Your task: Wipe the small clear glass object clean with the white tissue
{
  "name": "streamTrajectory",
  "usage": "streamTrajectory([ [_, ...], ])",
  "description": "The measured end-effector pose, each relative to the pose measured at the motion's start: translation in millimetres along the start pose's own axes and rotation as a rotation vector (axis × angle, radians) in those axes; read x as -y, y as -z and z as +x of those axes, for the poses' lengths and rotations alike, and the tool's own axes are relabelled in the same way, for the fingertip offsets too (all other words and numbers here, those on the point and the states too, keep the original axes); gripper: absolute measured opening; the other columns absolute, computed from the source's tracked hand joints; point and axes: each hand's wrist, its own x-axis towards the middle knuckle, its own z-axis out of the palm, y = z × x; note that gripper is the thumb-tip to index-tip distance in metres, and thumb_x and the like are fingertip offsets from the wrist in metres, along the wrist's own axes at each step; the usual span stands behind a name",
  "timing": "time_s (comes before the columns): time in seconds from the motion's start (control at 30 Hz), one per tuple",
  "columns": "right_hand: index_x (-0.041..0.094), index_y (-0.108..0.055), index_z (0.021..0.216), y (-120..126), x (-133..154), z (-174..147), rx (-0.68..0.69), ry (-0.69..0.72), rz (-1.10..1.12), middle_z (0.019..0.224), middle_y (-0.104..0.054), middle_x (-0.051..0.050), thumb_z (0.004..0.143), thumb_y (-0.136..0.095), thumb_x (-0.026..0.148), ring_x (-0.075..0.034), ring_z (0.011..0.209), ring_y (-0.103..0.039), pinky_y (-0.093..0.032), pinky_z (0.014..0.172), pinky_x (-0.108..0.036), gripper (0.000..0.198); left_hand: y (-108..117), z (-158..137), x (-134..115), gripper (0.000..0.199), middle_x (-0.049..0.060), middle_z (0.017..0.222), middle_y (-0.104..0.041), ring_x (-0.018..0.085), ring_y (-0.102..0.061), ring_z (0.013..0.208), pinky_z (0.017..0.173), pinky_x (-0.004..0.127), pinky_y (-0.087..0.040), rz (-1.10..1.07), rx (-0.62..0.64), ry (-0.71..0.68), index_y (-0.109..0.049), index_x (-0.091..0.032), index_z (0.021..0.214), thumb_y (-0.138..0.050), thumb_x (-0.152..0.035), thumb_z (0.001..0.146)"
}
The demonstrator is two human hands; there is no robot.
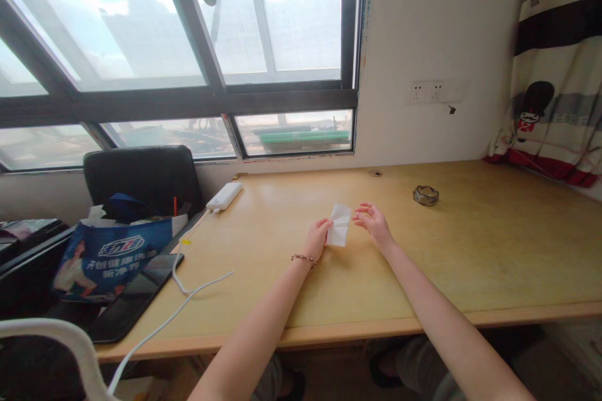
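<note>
A small white sheet that looks like folded tissue paper (339,223) is held just above the wooden desk (470,263). My left hand (318,239), with a beaded bracelet at its wrist, pinches the sheet along its left edge. To the right of the sheet, my right hand (374,225) hovers with its fingers slightly curled and apart. Nothing shows between those fingers, and a small gap separates them from the paper. Creases run across the middle of the sheet.
A dark glass ashtray-like dish (426,195) sits at the back right. On the left lie a white power bank (224,197) with a cable (192,292) and a black tablet (136,297). Beyond them are a blue bag (113,257) and a black chair (141,169).
</note>
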Motion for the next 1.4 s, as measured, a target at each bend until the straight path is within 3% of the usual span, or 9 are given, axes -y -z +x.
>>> streamTrajectory([
  [0.17, 0.031, -0.047, 0.115, -9, 12, -12, 0.247, -0.159, 0.058, 0.114, -0.052, -0.005, 0.066, -0.061, 0.040, -0.017, 0.090, -0.058, -0.044, 0.081, -0.031, 0.052, 0, 3, 1, 0.025, 0.002, 0.066, -0.061, 0.013, -0.057, 0.059, 0.053, 0.022, -0.042, -0.080, -0.042, -0.051, -0.054, -0.014, 0.072, -0.063, -0.032, 0.057],
  [0.33, 0.026, -0.055, 0.110, -19, 13, -24, 0.537, -0.264, 0.126, 0.107, -0.059, -0.006, 0.066, -0.059, 0.047, -0.020, 0.099, -0.054, -0.041, 0.084, -0.033, 0.049, -1, -3, 0, 0.030, 0.002, 0.069, -0.063, 0.013, -0.058, 0.057, 0.055, 0.023, -0.044, -0.054, 0.085, -0.084, -0.053, -0.015, 0.082, -0.063, -0.034, 0.061],
  [0.47, 0.021, -0.056, 0.110, -19, 8, -24, 0.595, -0.265, 0.137, 0.117, -0.053, -0.007, 0.070, -0.056, 0.047, -0.019, 0.103, -0.051, -0.038, 0.088, -0.034, 0.047, -5, -8, -2, 0.056, 0.003, 0.068, -0.064, 0.013, -0.058, 0.054, 0.051, 0.021, -0.042, 0.072, 0.113, -0.124, -0.043, -0.015, 0.113, -0.063, -0.033, 0.064],
  [0.57, 0.022, -0.055, 0.111, -17, 6, -22, 0.594, -0.279, 0.120, 0.120, -0.051, -0.007, 0.072, -0.053, 0.050, -0.020, 0.106, -0.049, -0.038, 0.088, -0.033, 0.048, -8, -9, -4, 0.079, 0.001, 0.065, -0.064, 0.013, -0.058, 0.053, 0.050, 0.021, -0.042, 0.139, 0.125, -0.152, -0.021, -0.016, 0.131, -0.062, -0.034, 0.066],
  [0.67, 0.023, -0.056, 0.110, -17, 7, -21, 0.585, -0.274, 0.089, 0.120, -0.051, -0.007, 0.072, -0.049, 0.055, -0.021, 0.106, -0.049, -0.039, 0.086, -0.033, 0.049, -8, -9, -5, 0.083, 0.001, 0.063, -0.064, 0.013, -0.058, 0.052, 0.050, 0.020, -0.042, 0.148, 0.155, -0.167, -0.014, -0.016, 0.134, -0.060, -0.035, 0.068],
  [1.0, 0.026, -0.055, 0.111, -10, 4, -11, 0.387, -0.243, 0.167, 0.116, -0.055, -0.005, 0.076, -0.040, 0.058, -0.023, 0.104, -0.050, -0.040, 0.084, -0.036, 0.049, -6, -11, -10, 0.079, -0.001, 0.058, -0.063, 0.012, -0.057, 0.050, 0.048, 0.019, -0.041, 0.218, 0.127, -0.171, -0.027, -0.016, 0.131, -0.065, -0.037, 0.065],
  [1.2, 0.026, -0.058, 0.106, -7, 1, -6, 0.277, -0.221, 0.208, 0.123, -0.050, -0.002, 0.078, -0.034, 0.058, -0.022, 0.107, -0.048, -0.038, 0.087, -0.036, 0.049, -10, -17, -17, 0.074, 0.003, 0.067, -0.066, 0.014, -0.059, 0.051, 0.048, 0.024, -0.048, 0.203, 0.186, -0.100, -0.031, -0.019, 0.130, -0.064, -0.037, 0.066],
  [1.4, 0.024, -0.055, 0.109, -2, 0, -2, 0.177, -0.211, 0.252, 0.113, -0.057, -0.004, 0.077, -0.034, 0.059, -0.022, 0.103, -0.051, -0.037, 0.087, -0.036, 0.052, -12, -20, -20, 0.072, 0.004, 0.067, -0.067, 0.016, -0.062, 0.050, 0.049, 0.026, -0.049, 0.196, 0.228, -0.044, -0.034, -0.017, 0.129, -0.065, -0.036, 0.066],
])
